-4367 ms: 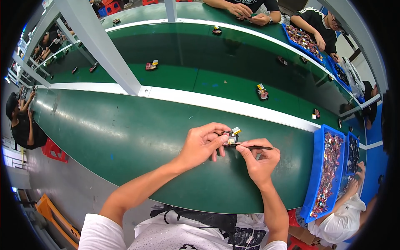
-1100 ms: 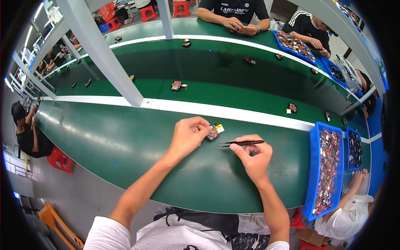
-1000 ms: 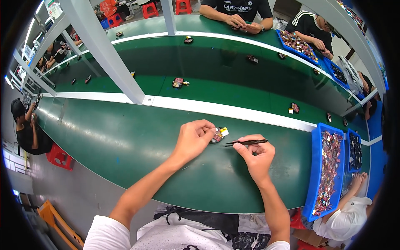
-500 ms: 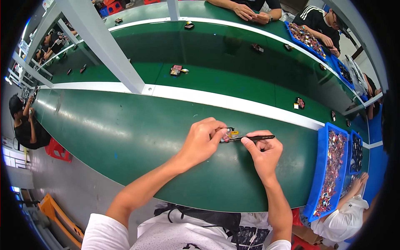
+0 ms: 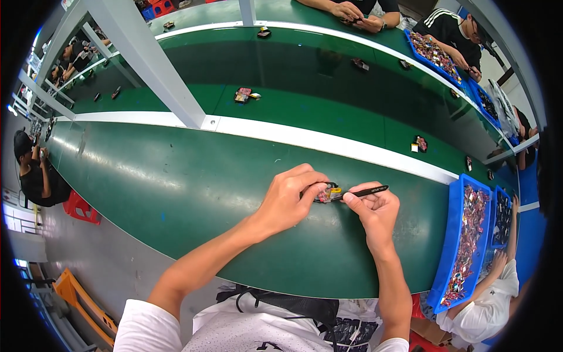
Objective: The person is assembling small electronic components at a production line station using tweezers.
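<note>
My left hand [image 5: 290,195] pinches a small electronic assembly [image 5: 335,192] with a yellow label, a dark loop along its edge and reddish parts. It is held just above the green bench [image 5: 193,193]. From the right, my right hand [image 5: 376,212] grips black tweezers [image 5: 372,190], their tip end pointing left at the assembly. The tips are too small to tell whether they touch it. My left fingers cover part of the assembly.
A blue bin [image 5: 454,234] of small reddish parts stands at the right, with a smaller blue bin [image 5: 500,217] beyond it. Past a white rail [image 5: 305,141] runs a green conveyor belt [image 5: 328,120] carrying several assemblies. A grey post [image 5: 141,58] rises at left. Co-workers sit around.
The assembly and my left fingers have shifted slightly right, and the tweezers have tilted more. Assemblies on the belt have slid a little left. The co-worker at right has stretched an arm forward.
</note>
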{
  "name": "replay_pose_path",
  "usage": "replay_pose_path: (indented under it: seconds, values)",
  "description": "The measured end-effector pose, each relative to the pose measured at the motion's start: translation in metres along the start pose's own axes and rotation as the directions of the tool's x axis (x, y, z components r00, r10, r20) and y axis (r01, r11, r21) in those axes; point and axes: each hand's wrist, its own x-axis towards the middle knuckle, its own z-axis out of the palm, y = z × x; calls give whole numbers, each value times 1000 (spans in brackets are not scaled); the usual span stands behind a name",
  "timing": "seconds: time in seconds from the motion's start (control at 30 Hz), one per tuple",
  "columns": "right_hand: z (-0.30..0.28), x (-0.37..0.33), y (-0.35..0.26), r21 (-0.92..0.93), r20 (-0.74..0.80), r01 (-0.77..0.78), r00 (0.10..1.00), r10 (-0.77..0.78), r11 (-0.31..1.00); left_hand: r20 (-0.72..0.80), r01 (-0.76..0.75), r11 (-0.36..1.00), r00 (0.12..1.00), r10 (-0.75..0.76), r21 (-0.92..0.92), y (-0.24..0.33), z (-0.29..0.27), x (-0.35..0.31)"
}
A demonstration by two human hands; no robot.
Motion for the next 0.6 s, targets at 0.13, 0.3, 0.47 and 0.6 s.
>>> replay_pose_path:
  seconds: [0.13,0.3,0.47,0.6]
  values:
    - [-1,0,-4,13,18,-52,998,52,999,7,-45,999,999,45,20,2,-1,1]
    - [-2,0,-4,37,-5,-83,997,83,996,-34,-164,983,985,168,87,4,1,1]
    - [-2,0,-3,29,11,-90,996,90,996,-40,-229,963,971,237,144,2,0,-1]
    - [-1,1,-6,29,20,-109,994,109,994,-13,-90,996,996,90,6,5,-2,1]
